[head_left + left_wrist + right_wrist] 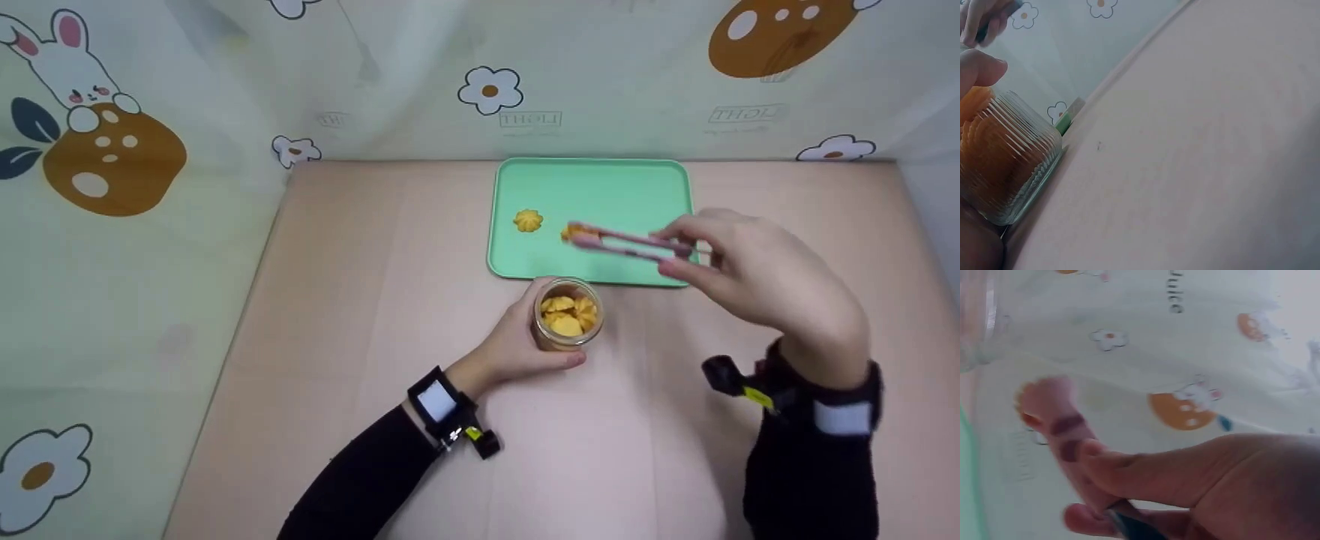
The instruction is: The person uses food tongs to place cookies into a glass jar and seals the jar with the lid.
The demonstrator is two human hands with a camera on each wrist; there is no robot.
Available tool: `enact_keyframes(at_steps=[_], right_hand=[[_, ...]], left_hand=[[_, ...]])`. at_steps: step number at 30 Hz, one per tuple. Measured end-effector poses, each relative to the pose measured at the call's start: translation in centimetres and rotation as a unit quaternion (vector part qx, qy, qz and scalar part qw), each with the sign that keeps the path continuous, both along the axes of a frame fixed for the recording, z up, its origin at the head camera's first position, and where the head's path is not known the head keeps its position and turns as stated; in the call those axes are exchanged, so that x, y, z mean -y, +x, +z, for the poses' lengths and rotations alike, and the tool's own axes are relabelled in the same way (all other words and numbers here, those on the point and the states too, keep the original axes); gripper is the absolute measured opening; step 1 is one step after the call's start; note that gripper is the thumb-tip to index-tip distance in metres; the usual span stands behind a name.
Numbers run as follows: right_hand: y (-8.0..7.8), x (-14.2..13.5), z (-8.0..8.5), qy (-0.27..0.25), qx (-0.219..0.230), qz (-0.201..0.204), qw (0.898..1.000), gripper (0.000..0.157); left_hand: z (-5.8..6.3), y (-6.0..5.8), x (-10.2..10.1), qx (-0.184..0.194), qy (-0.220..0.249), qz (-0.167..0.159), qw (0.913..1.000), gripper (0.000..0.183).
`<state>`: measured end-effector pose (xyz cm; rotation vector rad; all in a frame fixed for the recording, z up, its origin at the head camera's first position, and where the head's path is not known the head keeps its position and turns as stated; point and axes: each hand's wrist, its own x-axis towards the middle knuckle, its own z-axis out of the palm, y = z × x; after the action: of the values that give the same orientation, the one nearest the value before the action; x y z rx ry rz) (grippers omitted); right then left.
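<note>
My left hand (517, 341) is wrapped round a ribbed glass jar (570, 345) of yellow flower-shaped cookies (564, 324). In the left wrist view, the jar's ribbed wall (1033, 152) stands on the table, the thumb by its rim. My right hand (772, 266) pinches pink tongs (634, 244) between thumb and fingers, over a green tray (652, 187). At the tongs' tips is a yellow cookie (1026, 402), mostly hidden behind them and blurred in the right wrist view. Another cookie (529, 220) lies on the tray's left part.
The tray lies at the back of a pale pink table (360, 300), just beyond the jar. A printed cloth (405, 82) with flowers and rabbits hangs behind and along the sides.
</note>
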<state>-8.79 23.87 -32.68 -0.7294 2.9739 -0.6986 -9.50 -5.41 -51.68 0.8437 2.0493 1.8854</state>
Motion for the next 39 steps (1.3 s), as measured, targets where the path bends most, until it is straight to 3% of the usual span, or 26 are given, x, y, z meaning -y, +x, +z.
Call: enact_keyframes(at_steps=[6,13,23,39], right_hand=[[3.2,-0.7,1.4,0.009,-0.065,0.068,0.996,0.028],[4.5,-0.1,1.7,0.011,-0.089,0.076,0.993,0.030],[5.0,1.3,1.7,0.048,-0.050,0.056,0.996,0.021],[4.8,2.5,1.4,0.085,-0.030,0.028,0.996,0.021]], left_hand=[[0.0,0.0,0.1,0.002,-0.009,-0.001,1.0000,0.093],[0.0,0.0,0.2,-0.004,-0.011,-0.003,0.9999,0.092],[0.1,0.1,0.2,-0.010,-0.012,-0.005,0.9999,0.094],[0.2,0.1,0.0,-0.003,-0.020,-0.003,0.9998,0.096]])
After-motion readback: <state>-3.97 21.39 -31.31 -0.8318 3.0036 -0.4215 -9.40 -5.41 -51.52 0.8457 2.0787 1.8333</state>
